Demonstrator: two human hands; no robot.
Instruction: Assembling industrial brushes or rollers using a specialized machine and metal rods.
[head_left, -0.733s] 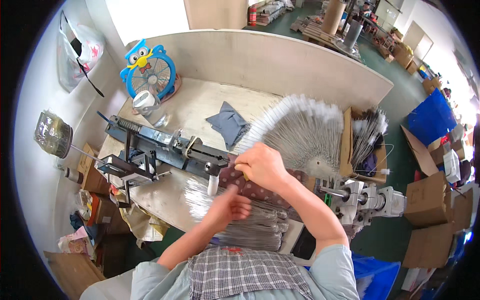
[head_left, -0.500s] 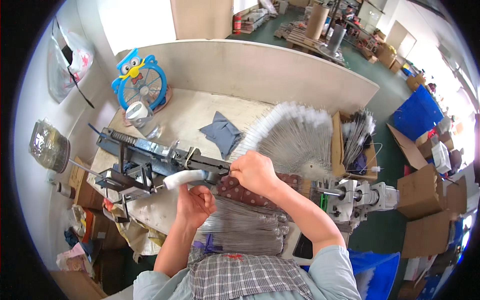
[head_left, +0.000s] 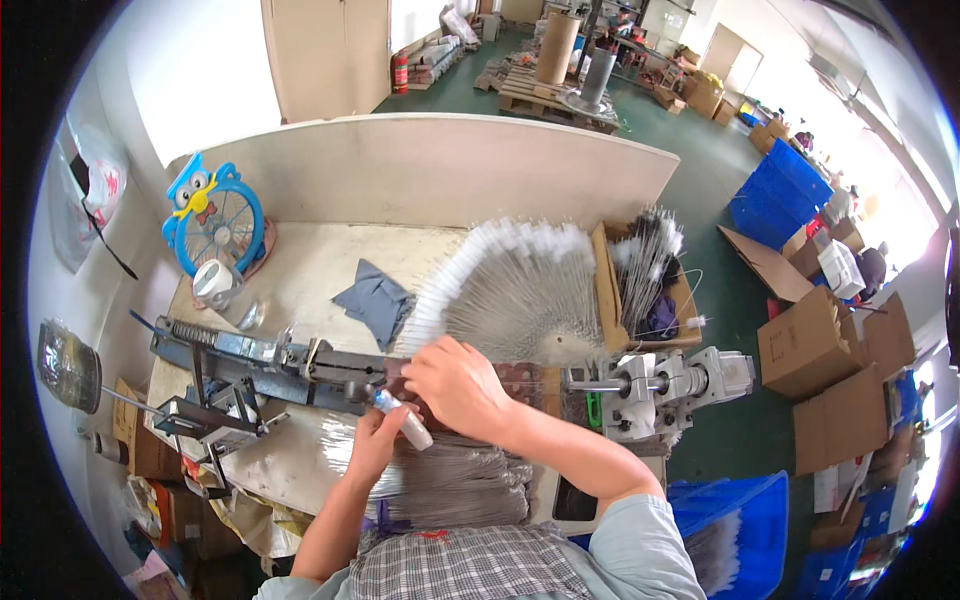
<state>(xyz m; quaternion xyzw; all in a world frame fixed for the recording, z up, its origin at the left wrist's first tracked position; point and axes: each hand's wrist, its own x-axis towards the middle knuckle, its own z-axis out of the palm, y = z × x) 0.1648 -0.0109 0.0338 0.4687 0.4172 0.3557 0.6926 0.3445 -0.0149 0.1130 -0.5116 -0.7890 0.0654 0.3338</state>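
Note:
My left hand [head_left: 372, 440] is closed around a white-wrapped lever handle [head_left: 414, 431] at the near side of the bench device. That device is a long dark metal fixture [head_left: 265, 352] with a spring and clamps. My right hand [head_left: 458, 388] is pinched at the fixture's right end; whatever its fingertips hold is too small to make out. Below my hands lies a thick bundle of thin metal wires [head_left: 455, 485]. Beyond them, thin wires with white fluffy tips [head_left: 530, 290] are fanned out. A brown dotted cloth [head_left: 520, 382] shows partly beside my right hand.
A blue cartoon fan [head_left: 222, 232] and a grey cloth [head_left: 375, 303] are on the table. A cardboard box of brushes [head_left: 645, 285] stands right, behind a metal machine with a shaft [head_left: 670, 385]. A low panel [head_left: 430, 170] borders the far edge. A blue bin [head_left: 735, 520] stands lower right.
The white-wrapped handle has swung right and toward me, with my left hand now gripping it. My right hand stays at the fixture's end. The whole view has shifted.

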